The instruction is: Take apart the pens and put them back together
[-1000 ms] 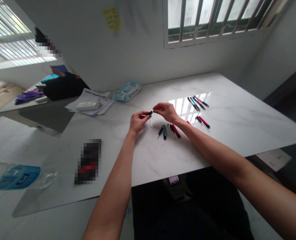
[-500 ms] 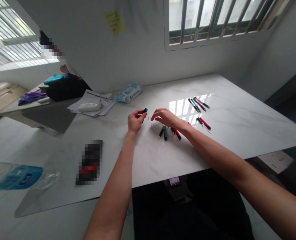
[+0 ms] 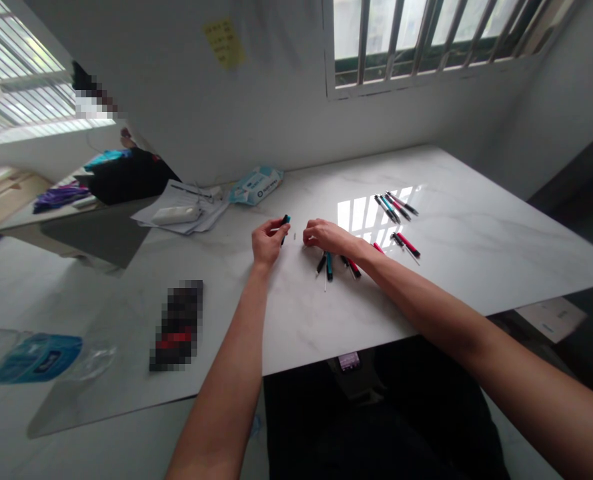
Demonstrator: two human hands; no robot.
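My left hand (image 3: 267, 243) is closed around a black-and-teal pen barrel (image 3: 287, 221), its end sticking up past the fingertips. My right hand (image 3: 321, 235) is curled with the fingertips together, low over the table; whatever they pinch is hidden. Between the hands lies a tiny grey piece (image 3: 295, 236), perhaps a spring. Just below my right hand are a teal-and-black pen barrel (image 3: 329, 267), a black pen part (image 3: 321, 265) and a thin white refill (image 3: 325, 282). Red-and-black pen parts (image 3: 354, 268) lie partly under my right wrist.
Several whole pens (image 3: 393, 207) lie in a row at the back right. Nearer are a red pen barrel (image 3: 408, 245) and other parts. Wet wipes (image 3: 257, 186) and papers (image 3: 186, 223) are along the wall. A plastic bottle (image 3: 36, 357) lies left; another person sits beyond the partition.
The fingers of my right hand have closed. The thin white refill that stood out beside them no longer shows. My left hand keeps the pen barrel, and the view has shifted slightly.
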